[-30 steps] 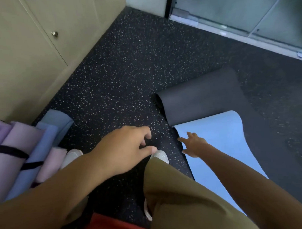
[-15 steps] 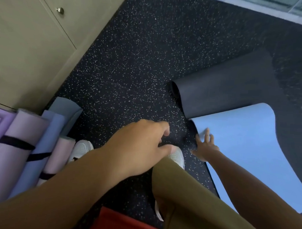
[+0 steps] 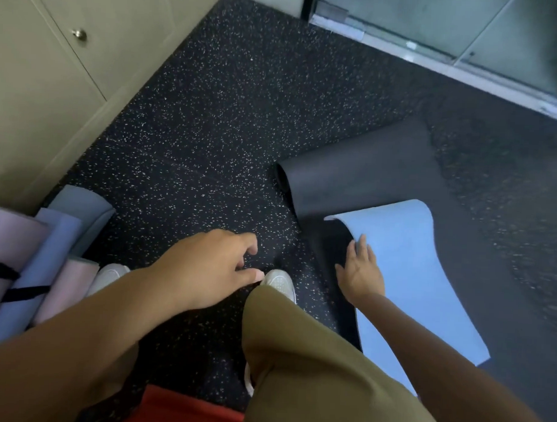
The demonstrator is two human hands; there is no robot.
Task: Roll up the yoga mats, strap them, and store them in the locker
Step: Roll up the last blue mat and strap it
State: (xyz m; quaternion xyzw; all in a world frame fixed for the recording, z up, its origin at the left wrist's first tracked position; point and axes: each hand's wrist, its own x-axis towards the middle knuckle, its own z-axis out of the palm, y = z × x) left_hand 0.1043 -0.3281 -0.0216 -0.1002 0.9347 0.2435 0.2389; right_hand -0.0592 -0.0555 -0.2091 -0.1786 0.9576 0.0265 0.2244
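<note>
Risk first: the blue mat (image 3: pixel 407 278) is lying on the dark mat (image 3: pixel 366 179) at right of frame, so you could be catching both layers and rolling them together, or rolling crooked off that curled corner. The dark mat's far end is already curling loosely, centre frame; it may be springing open unstrapped.

Your right hand (image 3: pixel 362 273), right of centre, is pressing on the blue mat's left edge, fingers straight and apart, gripping nothing. Your left hand (image 3: pixel 206 265), centre, is hovering over the floor (image 3: pixel 211 113), fingers loosely curled, empty.

Counts: two unrolled mats; about four rolled mats (image 3: pixel 32 259) at lower left, two black straps (image 3: pixel 0 272) showing; one locker (image 3: pixel 55 61) knob at upper left, doors closed.
</note>
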